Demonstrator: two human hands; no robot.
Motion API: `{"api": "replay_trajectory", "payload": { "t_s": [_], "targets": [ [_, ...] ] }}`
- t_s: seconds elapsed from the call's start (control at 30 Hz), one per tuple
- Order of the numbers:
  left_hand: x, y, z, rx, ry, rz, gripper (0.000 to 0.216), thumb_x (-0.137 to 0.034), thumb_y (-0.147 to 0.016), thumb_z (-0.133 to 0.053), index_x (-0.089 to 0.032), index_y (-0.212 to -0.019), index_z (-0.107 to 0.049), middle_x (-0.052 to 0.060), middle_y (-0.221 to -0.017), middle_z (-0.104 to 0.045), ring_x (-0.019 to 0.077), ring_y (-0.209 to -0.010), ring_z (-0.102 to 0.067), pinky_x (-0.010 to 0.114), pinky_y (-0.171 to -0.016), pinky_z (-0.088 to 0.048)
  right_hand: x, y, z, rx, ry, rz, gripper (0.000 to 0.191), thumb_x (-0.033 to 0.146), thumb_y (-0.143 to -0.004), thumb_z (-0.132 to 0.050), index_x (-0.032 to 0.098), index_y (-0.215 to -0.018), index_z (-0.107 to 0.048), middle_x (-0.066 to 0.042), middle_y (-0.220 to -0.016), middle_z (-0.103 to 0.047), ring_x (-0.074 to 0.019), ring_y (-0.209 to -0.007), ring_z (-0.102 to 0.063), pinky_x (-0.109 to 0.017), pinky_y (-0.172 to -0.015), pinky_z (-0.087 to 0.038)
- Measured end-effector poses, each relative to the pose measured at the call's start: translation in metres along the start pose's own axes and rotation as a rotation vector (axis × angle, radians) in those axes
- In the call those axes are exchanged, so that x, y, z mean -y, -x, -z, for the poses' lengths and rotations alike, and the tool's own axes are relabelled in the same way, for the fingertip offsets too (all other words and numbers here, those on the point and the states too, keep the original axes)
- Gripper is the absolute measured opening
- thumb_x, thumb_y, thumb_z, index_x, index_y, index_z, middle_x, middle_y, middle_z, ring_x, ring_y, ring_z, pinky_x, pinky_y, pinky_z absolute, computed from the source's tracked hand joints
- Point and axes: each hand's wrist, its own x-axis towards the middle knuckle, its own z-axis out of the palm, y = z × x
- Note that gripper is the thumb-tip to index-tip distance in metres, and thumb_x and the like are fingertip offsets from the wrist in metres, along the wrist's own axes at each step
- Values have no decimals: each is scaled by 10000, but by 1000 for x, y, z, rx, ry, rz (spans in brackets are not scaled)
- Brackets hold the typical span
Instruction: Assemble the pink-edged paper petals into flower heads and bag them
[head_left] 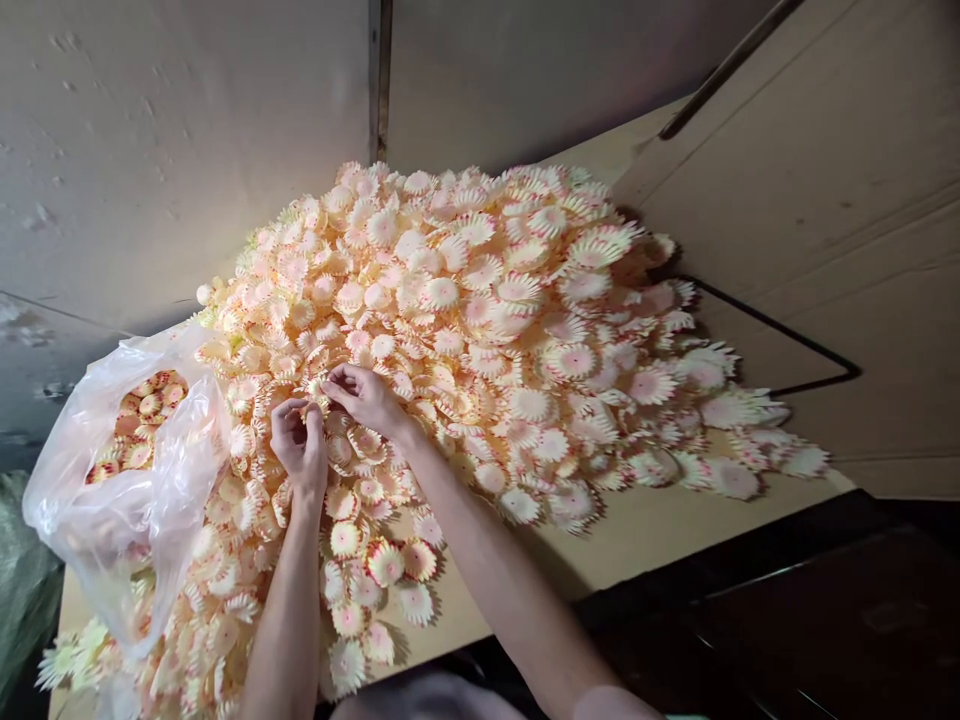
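Note:
A large heap of pale cream artificial flower heads (450, 290) with pink-tipped petals spreads in front of me. My right hand (369, 402) is over the left part of the heap, its thumb and fingers pinched on a small pale flower head (317, 386). Close beside it, my left hand (298, 442) is closed, fingers curled and thumb raised. Whatever my left hand may hold is hidden by its fingers. Below both hands, more flower heads (385, 563) with redder petal edges lie loosely on the tabletop.
To the left, an open clear plastic bag (180, 480) holds smaller, redder flower heads (150, 405). The tan tabletop (622, 550) shows along the front edge. Grey panels (187, 130) rise behind, cardboard (825, 180) stands at right, and a bent black rod (772, 325) sticks out there.

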Motion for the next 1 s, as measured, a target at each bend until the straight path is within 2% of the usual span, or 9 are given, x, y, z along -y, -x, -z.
{"api": "replay_trajectory", "payload": {
  "t_s": [0.1, 0.17, 0.33, 0.5, 0.67, 0.8, 1.0],
  "targets": [
    [-3, -1, -1, 39, -51, -24, 219, -322, -787, -682, -159, -884, -573, -62, -611, -503, 27, -450, -393, 148, -451, -310, 4, 1, -1, -29, 9, -5, 357, 466, -737, -709, 170, -876, -565, 0, -776, -597, -108, -663, -565, -218, -609, -460],
    [-4, -2, -2, 37, -42, -33, 223, -326, -788, -681, -161, -883, -566, -53, -638, -528, 32, -466, -426, 151, -467, -339, 9, 2, -2, -25, -6, -32, 379, 460, -718, -726, 169, -906, -569, 12, -745, -579, -99, -623, -539, -208, -565, -429],
    [-4, -3, -3, 104, -77, -64, 187, -307, -797, -660, -166, -869, -562, -62, -613, -509, 31, -447, -391, 148, -452, -316, 18, 5, 0, 73, 29, 19, 346, 490, -774, -645, 160, -706, -569, 29, -636, -499, -83, -562, -431, -213, -518, -338],
    [-5, -5, -3, 120, -127, -20, 235, -319, -774, -681, -165, -917, -577, -76, -557, -503, 35, -420, -391, 143, -434, -298, 12, 3, 0, -73, 188, 63, 479, 559, -782, -596, 176, -541, -439, 43, -546, -359, -84, -547, -321, -234, -504, -254],
    [-4, -5, -3, 173, -142, -10, 165, -308, -782, -649, -166, -836, -587, -45, -599, -564, 48, -453, -449, 144, -451, -334, 1, -1, -1, -146, 285, 36, 529, 567, -792, -570, 187, -502, -342, 50, -524, -264, -79, -534, -256, -252, -499, -182],
    [-1, -3, -3, 150, -120, -22, 137, -291, -779, -637, -168, -784, -577, -27, -633, -590, 64, -499, -503, 156, -494, -392, -4, -1, -3, -167, 302, 10, 538, 550, -805, -551, 200, -510, -269, 56, -520, -222, -74, -513, -221, -261, -489, -151],
    [1, -3, -4, 68, -123, -81, 133, -290, -780, -632, -171, -762, -575, -16, -669, -613, 86, -553, -559, 180, -553, -443, -3, 0, -10, -168, 277, 8, 561, 604, -784, -556, 200, -512, -278, 52, -533, -230, -74, -521, -229, -255, -481, -161]
  ]
}}
